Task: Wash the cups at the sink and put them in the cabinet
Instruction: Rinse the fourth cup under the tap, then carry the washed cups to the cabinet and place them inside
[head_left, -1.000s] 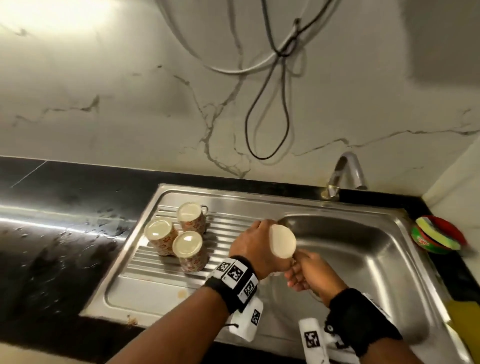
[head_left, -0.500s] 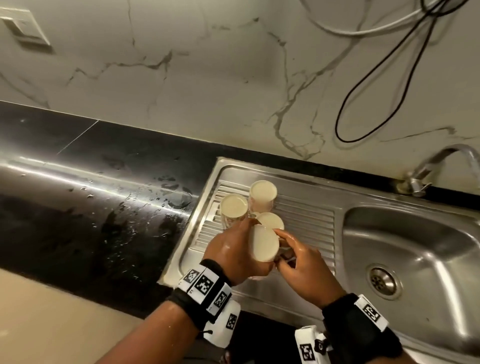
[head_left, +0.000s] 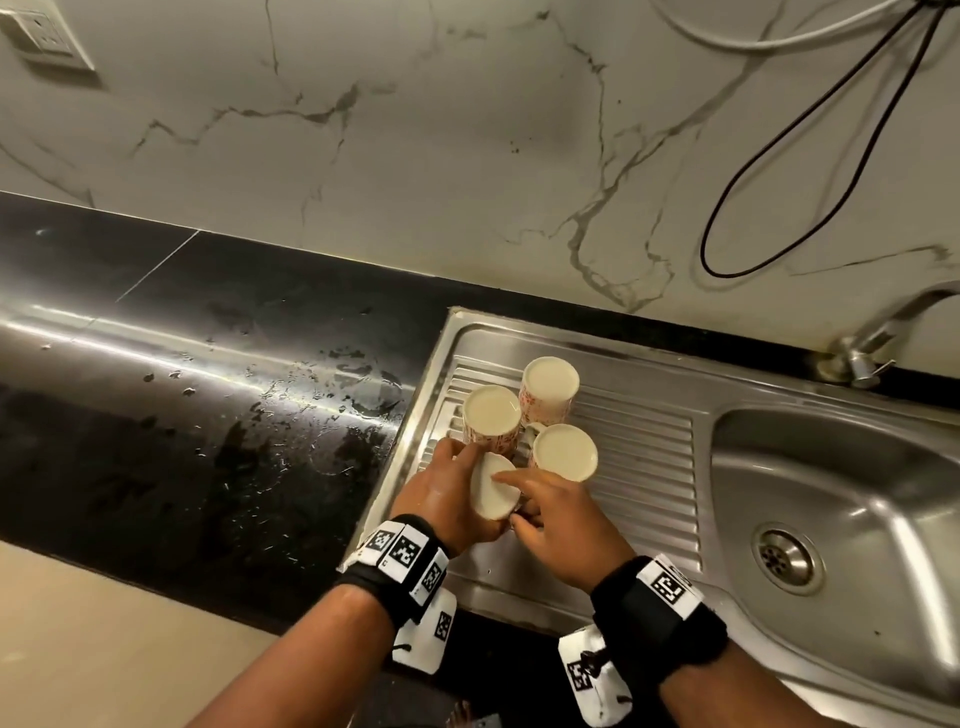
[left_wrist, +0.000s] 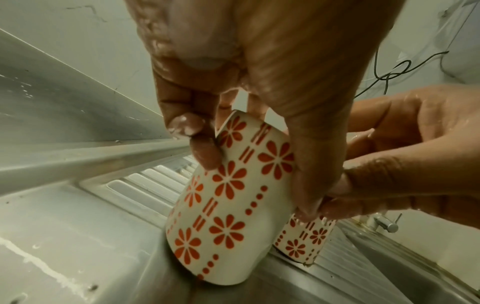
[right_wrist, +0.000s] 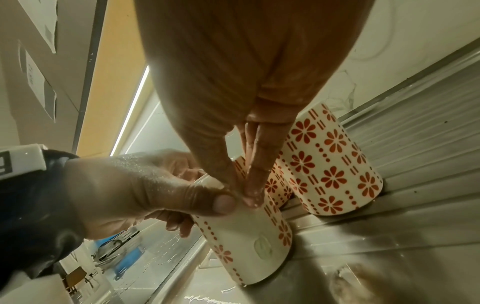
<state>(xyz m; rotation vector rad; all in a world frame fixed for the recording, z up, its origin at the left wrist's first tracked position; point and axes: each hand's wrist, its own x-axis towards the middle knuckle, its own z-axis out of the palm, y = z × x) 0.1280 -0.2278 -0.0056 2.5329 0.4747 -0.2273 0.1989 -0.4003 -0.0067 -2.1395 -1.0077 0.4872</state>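
Observation:
A white cup with red flowers (head_left: 491, 499) (left_wrist: 226, 216) (right_wrist: 249, 236) is upside down and tilted, its rim touching the steel drainboard (head_left: 639, 441). My left hand (head_left: 447, 493) (left_wrist: 259, 72) (right_wrist: 145, 185) grips its side near the base, thumb on one side and fingers on the other. My right hand (head_left: 561, 519) (right_wrist: 246, 82) (left_wrist: 415, 154) touches the cup's upturned base with straight fingers. Three matching cups (head_left: 491, 413) (head_left: 550, 384) (head_left: 564, 451) stand upside down just behind it; one of them (right_wrist: 335, 164) is close to its right.
The sink basin (head_left: 857, 519) with its drain lies to the right, the tap (head_left: 883, 332) behind it. A wet black countertop (head_left: 208, 389) stretches to the left. Cables (head_left: 779, 182) hang on the marble wall, and a socket (head_left: 47, 36) sits at the top left.
Both hands carried the cup from over the basin leftward to the drainboard and lowered it in front of the three cups. The head view swung left.

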